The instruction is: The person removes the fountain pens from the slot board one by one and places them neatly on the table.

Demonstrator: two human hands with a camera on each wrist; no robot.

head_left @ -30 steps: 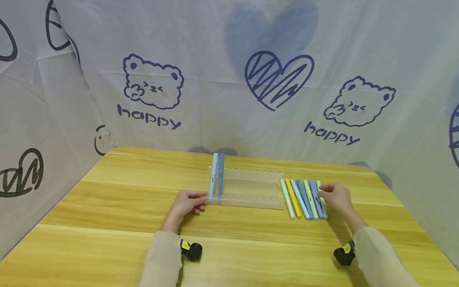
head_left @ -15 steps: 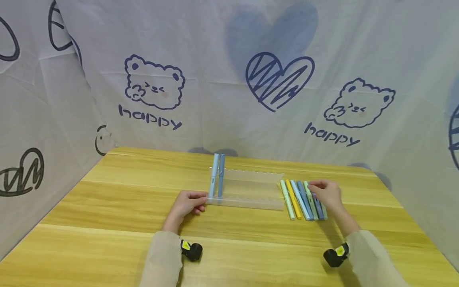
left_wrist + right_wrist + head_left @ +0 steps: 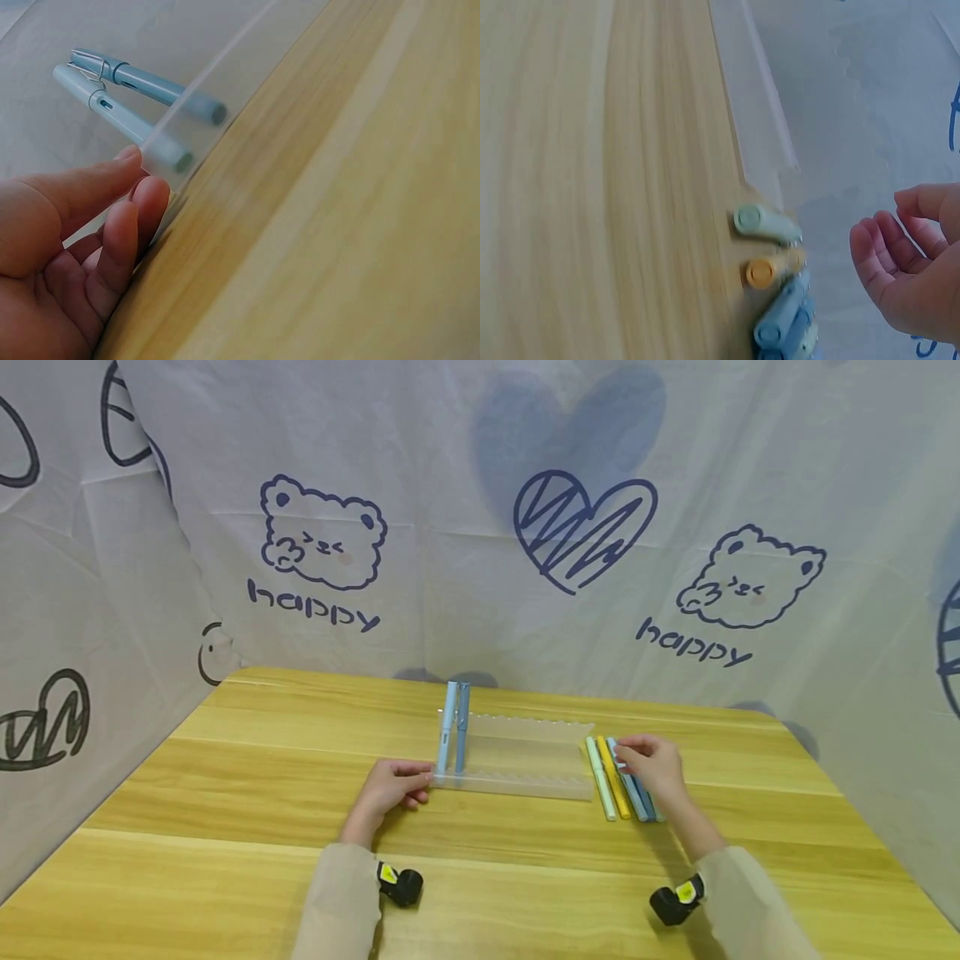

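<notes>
My left hand (image 3: 390, 787) pinches the front left end of a clear pen rack (image 3: 525, 785) with thumb and fingers. Two pens lean side by side in the rack's left end: a light blue pen (image 3: 120, 116) and a darker blue pen (image 3: 154, 84). My right hand (image 3: 656, 764) hovers over the row of loose pens right of the rack, its fingers loosely bent and holding nothing. In that row a pale green pen (image 3: 597, 781) and a yellow pen (image 3: 617, 785) show fully. Blue pens (image 3: 780, 315) beside them are partly covered by the hand in the head view.
The wooden table (image 3: 510, 893) carries everything. A white cloth (image 3: 450, 568) with bear and heart drawings hangs behind it and along the sides. Each sleeved wrist wears a small black camera, one at the left (image 3: 401, 885) and one at the right (image 3: 677, 902).
My right hand has moved left across the loose pens, from the row's right end to above the blue pens. The left hand, the rack and its two pens have stayed put.
</notes>
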